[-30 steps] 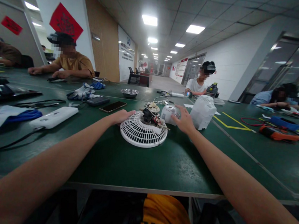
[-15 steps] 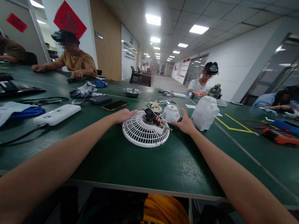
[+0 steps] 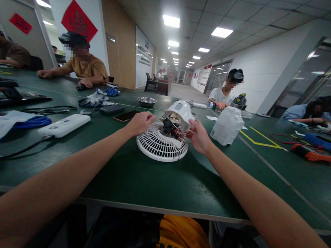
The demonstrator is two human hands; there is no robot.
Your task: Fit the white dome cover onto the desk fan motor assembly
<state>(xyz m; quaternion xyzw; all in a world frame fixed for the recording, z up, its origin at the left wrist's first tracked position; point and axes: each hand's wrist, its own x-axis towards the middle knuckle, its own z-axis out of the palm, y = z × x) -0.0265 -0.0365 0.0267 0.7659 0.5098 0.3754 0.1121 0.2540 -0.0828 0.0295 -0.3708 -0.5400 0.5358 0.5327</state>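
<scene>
A round white fan grille (image 3: 161, 149) lies on the green table in front of me. On top of it sits a bare fan motor (image 3: 171, 127) with dark parts and red wires. My right hand (image 3: 200, 136) grips the rim of a white motor cover (image 3: 181, 110), tilted over the back of the motor with its open side toward me. My left hand (image 3: 139, 124) is by the grille's upper left edge, fingers curled together, and nothing shows in them. A white plastic fan housing (image 3: 227, 126) stands to the right of my right hand.
Left of me lie a phone (image 3: 126, 116), a dark box (image 3: 112, 109), a white power bank (image 3: 65, 125) and gloves (image 3: 6, 122). A metal bowl (image 3: 146, 101) stands farther back. An orange multimeter (image 3: 314, 154) lies right. Several people sit around the table.
My right hand has lifted the motor cover from beside the motor, turned it and brought it left over the motor. My left hand has come up off the grille's edge.
</scene>
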